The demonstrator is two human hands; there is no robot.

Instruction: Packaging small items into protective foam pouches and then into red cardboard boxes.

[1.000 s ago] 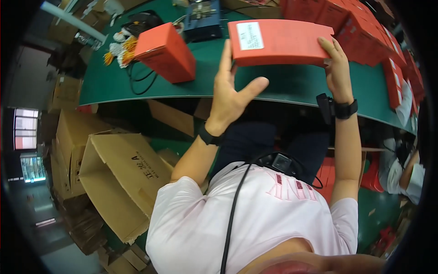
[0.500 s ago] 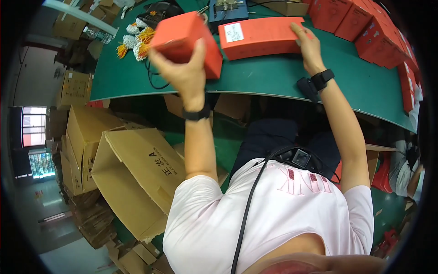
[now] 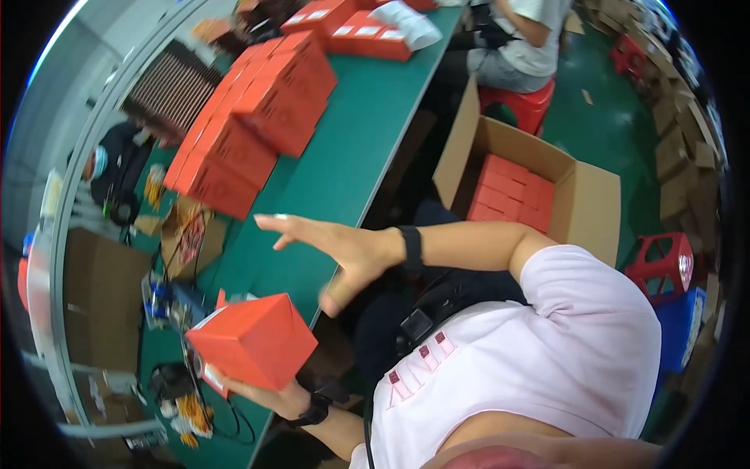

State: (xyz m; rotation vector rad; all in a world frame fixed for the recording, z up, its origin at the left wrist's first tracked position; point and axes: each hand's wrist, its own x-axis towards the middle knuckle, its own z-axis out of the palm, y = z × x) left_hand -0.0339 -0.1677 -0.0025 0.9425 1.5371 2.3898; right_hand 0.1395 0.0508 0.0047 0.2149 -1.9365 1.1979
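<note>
My left hand point(image 3: 269, 397) is wrapped against the lower side of an orange-red cardboard box point(image 3: 254, 340), which is tilted above the green table point(image 3: 324, 184). Its fingertips are partly hidden behind the box. More orange card and a white label show just behind that box; whether they belong to a second box, I cannot tell. My right hand point(image 3: 340, 250) is in the air over the table's near edge, fingers and thumb spread, with nothing in it. Beyond its fingertips, several orange boxes point(image 3: 226, 168) stand in a stacked block.
More orange boxes point(image 3: 367, 35) lie farther along the table. An open carton point(image 3: 598, 207) holding orange boxes stands beside the table, near a seated person point(image 3: 531, 47) and a red stool point(image 3: 660, 266). A blue device point(image 3: 160, 301) and orange-and-white bundles point(image 3: 191, 414) sit on the table.
The view has swung to the right, bringing the stacked boxes and open carton into sight. My right hand has come off the long orange box. The left hand still has an orange box.
</note>
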